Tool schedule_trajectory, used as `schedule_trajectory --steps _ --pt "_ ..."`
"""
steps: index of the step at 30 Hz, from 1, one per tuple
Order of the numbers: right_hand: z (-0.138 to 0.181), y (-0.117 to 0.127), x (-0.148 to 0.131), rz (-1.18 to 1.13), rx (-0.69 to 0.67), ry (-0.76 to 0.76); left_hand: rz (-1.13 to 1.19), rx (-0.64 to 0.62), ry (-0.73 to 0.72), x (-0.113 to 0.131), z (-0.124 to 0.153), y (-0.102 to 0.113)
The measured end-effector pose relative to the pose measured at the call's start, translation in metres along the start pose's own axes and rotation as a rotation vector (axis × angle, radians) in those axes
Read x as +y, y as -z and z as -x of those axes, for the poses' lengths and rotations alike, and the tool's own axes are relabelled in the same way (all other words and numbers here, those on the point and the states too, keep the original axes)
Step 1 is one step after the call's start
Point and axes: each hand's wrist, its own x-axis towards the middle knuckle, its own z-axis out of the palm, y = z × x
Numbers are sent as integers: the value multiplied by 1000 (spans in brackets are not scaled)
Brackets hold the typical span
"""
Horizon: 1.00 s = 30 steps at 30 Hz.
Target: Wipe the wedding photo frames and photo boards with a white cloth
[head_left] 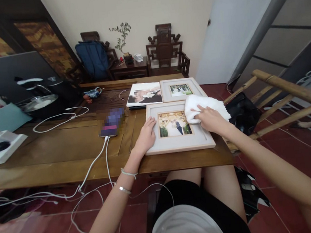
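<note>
A picture frame with a pale, wide border and a small photo in its middle lies flat near the table's front edge. My left hand grips its left side, fingers over the border. At the upper right corner of the frame, my right hand presses on a bunched white cloth, with the fingers on top of it. The cloth covers that corner and hangs past the right side. Just behind lie a second similar frame and a photo print or album, side by side.
A phone with white cables lies left on the wooden table. Farther left are a lidded pot, a kettle and a white power strip. A wooden chair holding a black bag stands at the right.
</note>
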Motion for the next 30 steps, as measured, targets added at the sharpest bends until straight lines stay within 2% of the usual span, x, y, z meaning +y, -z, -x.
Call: schedule_trajectory --steps 2,4,11,14,19,27,30 --pt "-6 -7 4 6 21 24 16 2 4 -2 -1 0" --pt "1 -10 3 4 26 52 31 8 10 -3 -1 -1" --pt "74 -2 -22 -41 36 152 44 33 12 -6 -1 -6" --pt "86 4 -31 -65 24 156 41 41 14 -5 -1 -6" --pt "72 16 -54 -112 13 195 28 46 19 -5 -1 -5" --pt "16 32 -122 -208 11 380 31 46 27 -3 -1 -3" --pt "11 34 -126 -230 23 395 29 40 36 -2 -1 -3"
